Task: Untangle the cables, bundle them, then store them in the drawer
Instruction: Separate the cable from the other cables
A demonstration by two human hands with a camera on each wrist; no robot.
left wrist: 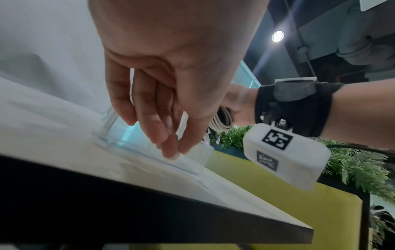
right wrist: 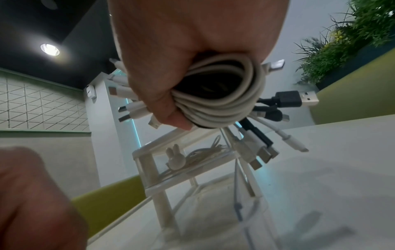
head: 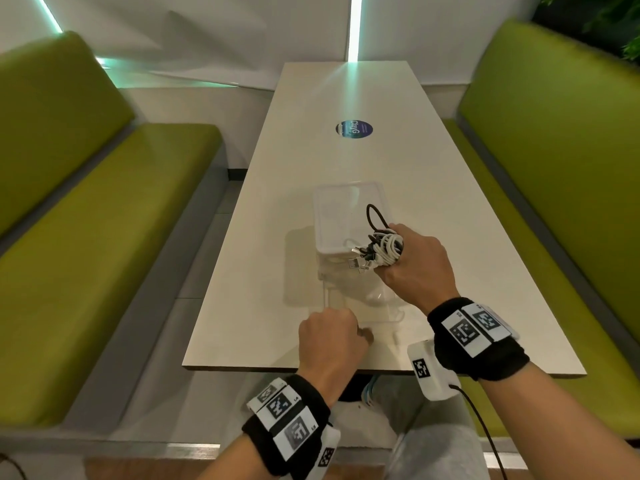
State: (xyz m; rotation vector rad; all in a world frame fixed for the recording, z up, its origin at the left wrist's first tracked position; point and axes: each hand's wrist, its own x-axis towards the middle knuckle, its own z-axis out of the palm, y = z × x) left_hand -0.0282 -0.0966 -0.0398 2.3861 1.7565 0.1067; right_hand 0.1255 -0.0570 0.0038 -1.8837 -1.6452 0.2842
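My right hand [head: 393, 263] grips a coiled bundle of white and black cables [head: 384, 245] just above the clear plastic drawer unit [head: 346, 202] at mid-table. In the right wrist view the cable bundle [right wrist: 224, 104] fills my right hand [right wrist: 171, 116], with several USB plugs sticking out of both sides. The bottom drawer [head: 367, 311] is pulled out toward me. My left hand [head: 363, 336] pinches its front wall. From the left wrist, my left hand [left wrist: 173, 152] has thumb and fingertips together on the clear drawer front [left wrist: 196, 160].
The upper drawer has a small rabbit-shaped knob [right wrist: 176, 159] and a thin white cable inside. The white table [head: 346, 98] carries a round blue sticker [head: 354, 128]. Green benches [head: 86, 237] flank both sides. The table's near edge lies just below my left wrist.
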